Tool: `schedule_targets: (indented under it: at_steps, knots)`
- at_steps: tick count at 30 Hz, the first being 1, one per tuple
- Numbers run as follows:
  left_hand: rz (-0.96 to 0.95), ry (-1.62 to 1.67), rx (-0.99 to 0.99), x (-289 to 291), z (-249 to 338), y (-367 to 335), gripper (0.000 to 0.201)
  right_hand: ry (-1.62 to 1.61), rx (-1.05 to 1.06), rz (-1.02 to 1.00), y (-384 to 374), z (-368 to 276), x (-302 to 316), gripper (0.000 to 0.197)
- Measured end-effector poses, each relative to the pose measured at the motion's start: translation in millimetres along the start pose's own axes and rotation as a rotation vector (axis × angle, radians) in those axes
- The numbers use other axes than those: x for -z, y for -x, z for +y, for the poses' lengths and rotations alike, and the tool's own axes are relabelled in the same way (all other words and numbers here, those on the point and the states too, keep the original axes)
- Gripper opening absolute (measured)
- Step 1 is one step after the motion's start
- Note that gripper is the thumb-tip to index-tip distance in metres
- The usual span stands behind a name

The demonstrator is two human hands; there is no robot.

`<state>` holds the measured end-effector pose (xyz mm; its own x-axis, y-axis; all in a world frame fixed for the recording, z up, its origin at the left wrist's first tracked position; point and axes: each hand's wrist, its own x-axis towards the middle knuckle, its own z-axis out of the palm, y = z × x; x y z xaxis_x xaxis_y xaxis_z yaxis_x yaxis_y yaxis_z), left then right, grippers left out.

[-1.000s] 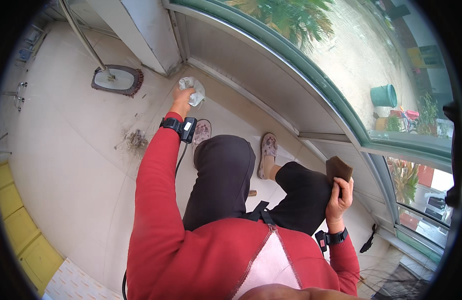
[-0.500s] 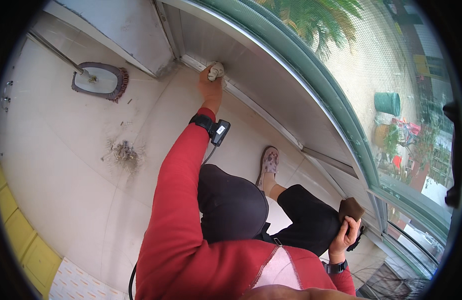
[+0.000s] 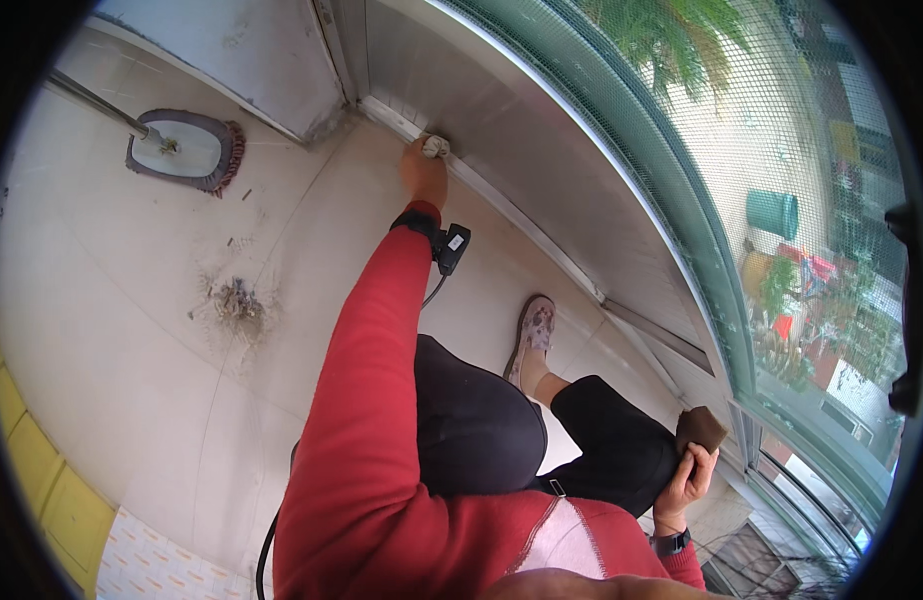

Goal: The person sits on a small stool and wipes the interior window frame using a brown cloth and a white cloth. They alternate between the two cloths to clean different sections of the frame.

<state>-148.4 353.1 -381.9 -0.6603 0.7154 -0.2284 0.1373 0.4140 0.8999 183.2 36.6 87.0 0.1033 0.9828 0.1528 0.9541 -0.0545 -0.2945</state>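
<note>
At the far end of my outstretched arm, my left hand (image 3: 425, 172) is closed around a crumpled pale cloth (image 3: 437, 147). It presses the cloth against the white bottom rail (image 3: 494, 200) of the door panel, close to the corner. Low at the right, beside my knee, my right hand (image 3: 689, 476) grips a flat brown piece (image 3: 701, 430), perhaps a folded cloth or sponge; its kind is unclear. The grey lower panel (image 3: 542, 150) rises just past my left hand.
A flat mop (image 3: 187, 150) lies on the tiled floor at the far left. Nearer is a pile of swept dirt (image 3: 239, 303). Yellow cabinet doors (image 3: 44, 455) stand at the left edge. A screened window (image 3: 722, 210) with a green frame runs along the right.
My left hand has shifted slightly along the rail with the cloth. The whole view has turned a little. My right hand still grips the brown piece near my knee.
</note>
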Motion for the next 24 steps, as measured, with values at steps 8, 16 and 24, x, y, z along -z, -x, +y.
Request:
schedule_targets:
  at_steps: [8, 16, 24]
  knots:
    - [-0.040, 0.590, 0.100, 38, 76, 23, 0.029, 0.001, 0.020, -0.002, 10, 7, 4, 0.016]
    - [0.096, 0.567, -0.576, 77, 138, 39, 0.044, 0.023, 0.081, -0.007, 10, -3, 3, 0.016]
    - [0.012, 0.100, -0.136, 57, 7, -19, 0.046, 0.036, 0.088, 0.005, 16, -5, 5, 0.017]
